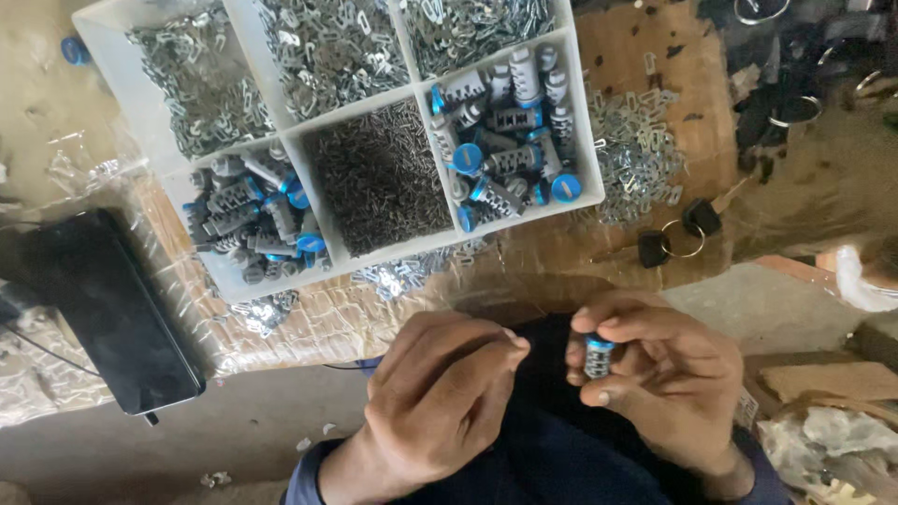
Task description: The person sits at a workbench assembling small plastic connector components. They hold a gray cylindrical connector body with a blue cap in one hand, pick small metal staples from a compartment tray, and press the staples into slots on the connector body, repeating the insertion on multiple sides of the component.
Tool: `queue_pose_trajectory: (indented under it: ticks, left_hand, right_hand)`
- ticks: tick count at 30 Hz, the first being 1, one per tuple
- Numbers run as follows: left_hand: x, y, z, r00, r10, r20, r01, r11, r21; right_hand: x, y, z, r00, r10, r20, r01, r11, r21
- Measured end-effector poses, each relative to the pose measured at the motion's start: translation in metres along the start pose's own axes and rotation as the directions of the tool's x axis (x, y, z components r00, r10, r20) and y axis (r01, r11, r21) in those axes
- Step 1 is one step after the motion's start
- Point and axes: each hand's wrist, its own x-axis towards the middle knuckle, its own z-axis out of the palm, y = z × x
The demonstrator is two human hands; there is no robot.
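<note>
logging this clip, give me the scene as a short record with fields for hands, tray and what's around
right hand: holds a small grey cylinder with blue end in its fingertips
left hand: fingertips pinched beside the cylinder; any held piece too small to tell
tray: white, divided; compartments of grey-and-blue cylinders, dark pins, small metal clips
around: black phone at left, loose clips, two black-headed keys on a ring

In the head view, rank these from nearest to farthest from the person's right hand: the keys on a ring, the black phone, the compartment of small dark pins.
From the right hand:
1. Keys on a ring, just above it.
2. Compartment of small dark pins, upper left.
3. Black phone, far left.
</note>
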Motion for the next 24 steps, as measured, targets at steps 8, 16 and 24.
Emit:
queue_pose_trajectory:
  ticks: [8, 16, 24]
  left_hand:
    - [-0.011, -0.022, 0.029, 0.796, -0.122, 0.593, -0.063, 0.957, 0.282]
    - [-0.027, -0.072, 0.059, 0.752, 0.209, 0.626, -0.644, 0.029, 0.764]
    - [-0.027, -0.068, 0.076, 0.692, -0.067, 0.719, -0.419, 0.773, 0.476]
  right_hand:
    - [-0.014, -0.017, -0.02, 0.962, -0.162, -0.218, 0.146, 0.985, -0.089]
    - [-0.014, -0.021, -0.029, 0.932, -0.249, -0.264, 0.218, 0.966, -0.14]
    - [-0.014, -0.02, -0.028, 0.919, -0.288, -0.27, 0.244, 0.952, -0.187]
